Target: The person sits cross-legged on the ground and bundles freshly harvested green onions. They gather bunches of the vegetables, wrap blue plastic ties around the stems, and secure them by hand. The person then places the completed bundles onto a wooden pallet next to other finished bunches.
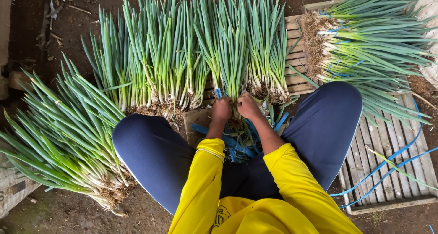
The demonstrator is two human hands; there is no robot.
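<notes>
Head view: at centre frame, between navy-trousered knees, the left hand [221,110] and right hand [249,107] close together around the base of a spring onion bundle [232,51], above loose blue plastic ties [237,145]. Further bundles fan across the upper frame on a wooden pallet [296,56]. More spring onions lie lower left [64,138] and upper right [374,42].

Left hand [221,110] and right hand [248,107] fisted, side by side, forearms extended
</notes>
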